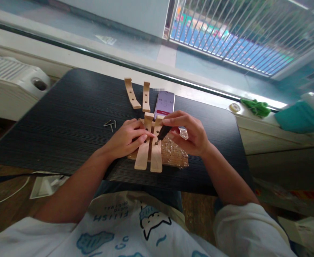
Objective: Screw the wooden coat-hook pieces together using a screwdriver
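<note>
Two light wooden hook-shaped pieces (149,153) lie side by side on a wooden base, on the dark table (66,121). My left hand (125,139) lies on them with its fingers pressed down on the left piece. My right hand (190,134) pinches a small black-handled screwdriver (162,132), whose tip stands on the right piece. Under my right hand is a sheet of bubble wrap (175,153).
Two more wooden hook pieces (138,94) lie farther back, beside a phone (164,103) with a lit screen. Several loose screws (110,124) sit left of my hands. A white radiator (12,82) stands at left, a window sill with green cloth (256,107) at right.
</note>
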Available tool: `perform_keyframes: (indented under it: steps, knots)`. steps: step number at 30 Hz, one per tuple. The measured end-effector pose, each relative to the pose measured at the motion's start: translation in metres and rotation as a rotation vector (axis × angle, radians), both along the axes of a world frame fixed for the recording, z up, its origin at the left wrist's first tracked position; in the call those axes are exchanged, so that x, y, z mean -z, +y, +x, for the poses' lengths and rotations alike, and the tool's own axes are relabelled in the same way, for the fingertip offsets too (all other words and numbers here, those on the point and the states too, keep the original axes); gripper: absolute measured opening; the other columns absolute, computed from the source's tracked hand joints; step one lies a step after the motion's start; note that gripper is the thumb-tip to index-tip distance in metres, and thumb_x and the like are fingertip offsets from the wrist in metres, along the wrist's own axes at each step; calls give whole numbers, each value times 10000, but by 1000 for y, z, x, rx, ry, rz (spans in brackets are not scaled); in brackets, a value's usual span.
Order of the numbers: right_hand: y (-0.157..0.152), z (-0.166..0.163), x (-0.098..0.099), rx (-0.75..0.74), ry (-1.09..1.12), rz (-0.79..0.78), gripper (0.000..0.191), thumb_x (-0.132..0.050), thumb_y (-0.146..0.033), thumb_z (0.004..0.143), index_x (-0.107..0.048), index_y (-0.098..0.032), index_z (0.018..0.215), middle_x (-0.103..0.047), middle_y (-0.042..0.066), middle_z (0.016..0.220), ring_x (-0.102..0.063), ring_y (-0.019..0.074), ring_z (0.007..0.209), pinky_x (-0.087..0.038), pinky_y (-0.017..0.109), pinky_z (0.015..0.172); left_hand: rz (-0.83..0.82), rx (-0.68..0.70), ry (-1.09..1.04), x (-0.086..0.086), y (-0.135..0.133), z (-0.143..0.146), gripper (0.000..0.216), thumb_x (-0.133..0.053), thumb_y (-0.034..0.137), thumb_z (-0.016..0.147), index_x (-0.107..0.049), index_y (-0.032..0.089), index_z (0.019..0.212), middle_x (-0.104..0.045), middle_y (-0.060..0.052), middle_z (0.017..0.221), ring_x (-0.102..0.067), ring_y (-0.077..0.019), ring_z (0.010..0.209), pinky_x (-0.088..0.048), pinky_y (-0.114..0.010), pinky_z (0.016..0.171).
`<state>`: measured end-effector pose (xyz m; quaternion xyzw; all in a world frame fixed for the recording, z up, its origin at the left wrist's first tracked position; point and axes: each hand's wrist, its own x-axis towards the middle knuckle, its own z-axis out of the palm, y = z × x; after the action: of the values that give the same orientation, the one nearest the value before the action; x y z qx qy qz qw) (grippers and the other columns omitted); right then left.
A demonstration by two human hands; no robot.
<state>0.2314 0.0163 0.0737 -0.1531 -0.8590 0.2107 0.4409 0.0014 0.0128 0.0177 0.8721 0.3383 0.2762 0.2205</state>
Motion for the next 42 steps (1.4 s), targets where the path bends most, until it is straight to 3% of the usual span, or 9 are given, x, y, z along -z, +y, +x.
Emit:
perform_keyframes:
  steps: [3,6,20,42]
  knots:
    - [-1,5,-1,-74,-48,-162,279,-521,-114,902,-521,-199,1168,-676,77,1096,-632,86,788,-497,210,595,-6,1,8,0,0,0,365,-388,305,962,-725,223,1075,-590,-52,928,-515,-215,922,-382,-387,875]
    - [-2,7,2,-78,-83,-240,278,-511,-162,927,-494,-206,1201,-689,49,1030,-640,80,773,-498,209,612,-4,2,13,0,1,-1,369,-385,307,960,-726,220,1072,-594,-56,942,-516,-220,932,-382,-392,877]
    - [-2,2,-10,-39,-74,-148,211,-569,-242,924,-637,-165,1108,-750,42,961,-427,9,490,-391,158,468,-13,-3,19,-1,0,0,370,-387,305,951,-740,200,994,-578,-54,898,-502,-216,892,-391,-391,871]
    - [1,0,0,3,39,-153,267,-691,-225,841,-645,-176,1100,-687,-20,779,-384,20,515,-350,162,477,-3,4,-15,-3,-1,1,365,-390,274,952,-736,202,1046,-578,-51,894,-520,-217,901,-377,-386,864]
